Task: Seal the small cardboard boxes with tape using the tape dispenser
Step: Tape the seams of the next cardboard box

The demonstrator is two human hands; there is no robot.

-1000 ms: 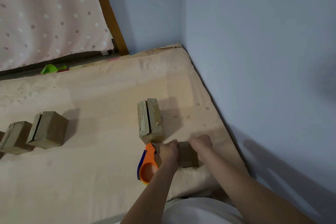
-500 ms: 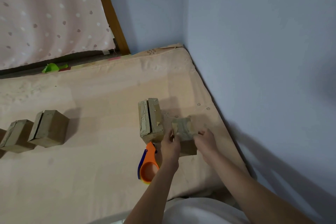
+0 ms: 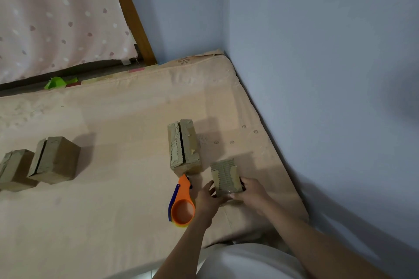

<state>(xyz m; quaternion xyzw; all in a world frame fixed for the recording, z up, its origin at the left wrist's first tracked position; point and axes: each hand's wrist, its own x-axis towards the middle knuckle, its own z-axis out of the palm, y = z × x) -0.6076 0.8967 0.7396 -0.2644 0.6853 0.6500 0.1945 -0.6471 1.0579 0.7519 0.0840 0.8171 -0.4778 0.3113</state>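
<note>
Head view: a person works at a peach-coloured mattress (image 3: 113, 188) set into the corner of a pale blue wall (image 3: 317, 75).

The small cardboard box (image 3: 225, 176) in hand stands on the mattress near its right edge, its taped top face turned towards the camera. The left hand (image 3: 207, 201) grips the box's left side, fingers curled against it. The right hand (image 3: 251, 191) grips the right side, fingers curled round the box's near corner. The box is held between both hands.

The tape dispenser (image 3: 181, 204) is orange with a blue edge. It lies flat on the mattress just beside the left hand; no hand holds it. Its narrow end points at a second box (image 3: 184, 146), which stands just behind it, touching or nearly so. That box shows a dark slit down the middle of its top and ragged tape along the flaps.

Two further boxes stand well apart to the left: a third box (image 3: 55, 161), with a gap visible along its top edge, and a fourth box (image 3: 13, 170) just beside it at the frame edge, partly cut off.

Beyond the mattress hangs a spotted pink curtain (image 3: 56, 18) next to a wooden post (image 3: 131, 13). A green scrap (image 3: 55, 82) lies at the mattress's far edge.
</note>
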